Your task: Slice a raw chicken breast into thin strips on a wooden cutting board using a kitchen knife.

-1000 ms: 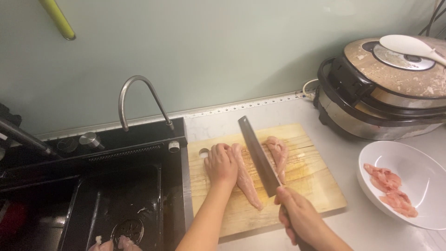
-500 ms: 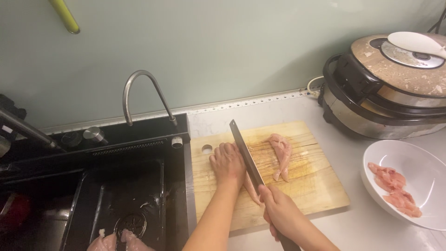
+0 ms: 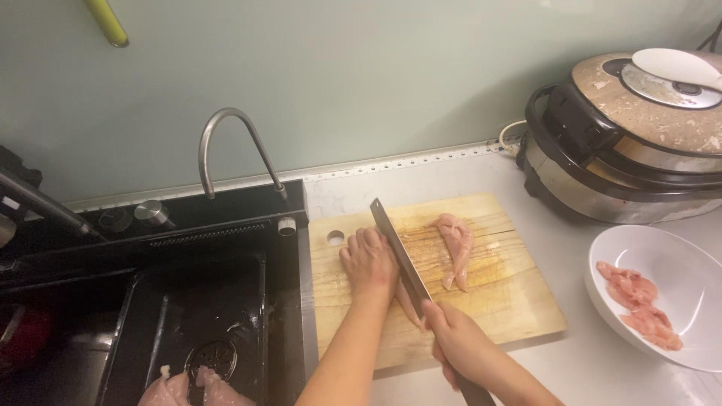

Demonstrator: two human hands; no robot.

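Note:
My left hand [image 3: 368, 262] presses flat on a piece of raw chicken on the wooden cutting board [image 3: 511, 301]; only a thin strip of that meat [image 3: 407, 304] shows below the hand. My right hand [image 3: 457, 343] grips the handle of a long cleaver-like knife [image 3: 398, 256], whose blade runs along the right side of my left hand. A separate cut strip of raw chicken [image 3: 456, 239] lies on the board to the right of the blade.
A white bowl [image 3: 681, 263] holding raw chicken slices [image 3: 638, 304] sits at the right. A rice cooker [image 3: 639, 143] with a white spoon on its lid stands behind it. A black sink [image 3: 180, 316] with a curved tap [image 3: 229, 146] is left; more raw chicken [image 3: 192, 389] lies in it.
The knife has shifted left, away from the cut strip, and now lies against my left hand. My left hand stays on the meat.

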